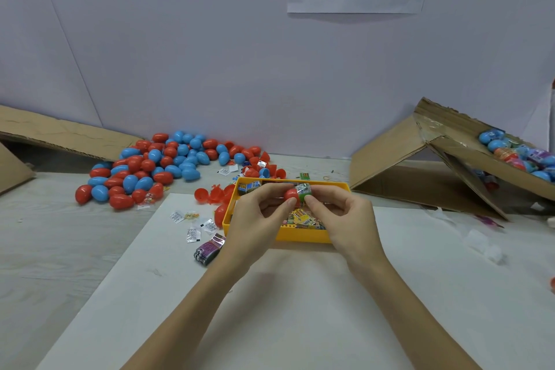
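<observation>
My left hand pinches a red egg half between thumb and fingers. My right hand pinches a small green wrapped packet that sits against the open side of that red half. Both hands hover just above a yellow tray, which holds several small printed packets. How far the packet is inside the shell I cannot tell.
A heap of red and blue plastic eggs lies at the back left. Loose red halves, paper slips and a purple packet lie left of the tray. Tilted cardboard boxes stand at left and right, the right one holding wrapped eggs.
</observation>
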`<state>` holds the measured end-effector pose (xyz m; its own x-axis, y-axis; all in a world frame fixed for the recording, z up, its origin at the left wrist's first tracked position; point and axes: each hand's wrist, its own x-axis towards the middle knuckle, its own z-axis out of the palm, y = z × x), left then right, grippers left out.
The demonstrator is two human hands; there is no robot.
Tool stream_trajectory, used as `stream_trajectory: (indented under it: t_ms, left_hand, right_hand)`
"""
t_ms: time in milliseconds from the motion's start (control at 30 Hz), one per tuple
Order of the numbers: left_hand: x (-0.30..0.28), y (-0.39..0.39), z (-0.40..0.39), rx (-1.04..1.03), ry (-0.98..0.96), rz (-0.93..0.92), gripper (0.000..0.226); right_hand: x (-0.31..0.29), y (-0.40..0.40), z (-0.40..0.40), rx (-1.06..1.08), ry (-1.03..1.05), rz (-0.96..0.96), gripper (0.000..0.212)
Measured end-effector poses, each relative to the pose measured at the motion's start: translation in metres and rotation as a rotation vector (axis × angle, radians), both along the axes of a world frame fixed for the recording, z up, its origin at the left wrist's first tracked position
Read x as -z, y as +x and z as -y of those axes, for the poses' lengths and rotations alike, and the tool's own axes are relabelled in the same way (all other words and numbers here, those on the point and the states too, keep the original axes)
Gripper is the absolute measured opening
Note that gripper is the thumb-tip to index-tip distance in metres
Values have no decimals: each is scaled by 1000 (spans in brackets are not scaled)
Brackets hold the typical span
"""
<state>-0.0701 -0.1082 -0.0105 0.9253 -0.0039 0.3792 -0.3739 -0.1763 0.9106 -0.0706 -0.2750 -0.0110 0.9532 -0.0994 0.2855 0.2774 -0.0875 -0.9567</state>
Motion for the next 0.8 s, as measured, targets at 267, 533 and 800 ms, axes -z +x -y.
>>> stream_trajectory:
  t_ms: [267,533,800]
  left_hand:
    - [0,0,0,4,-48,-19,28]
    - [0,-2,2,-15,-68,51,35]
    - [0,-3,3,-97,209,335,40]
  right_hand:
    - [-3,-3,-2,9,-36,30,22]
    - [-3,-2,-2,-92,145,-107,21]
    - [-18,-9,-4,-346,675,-398,33]
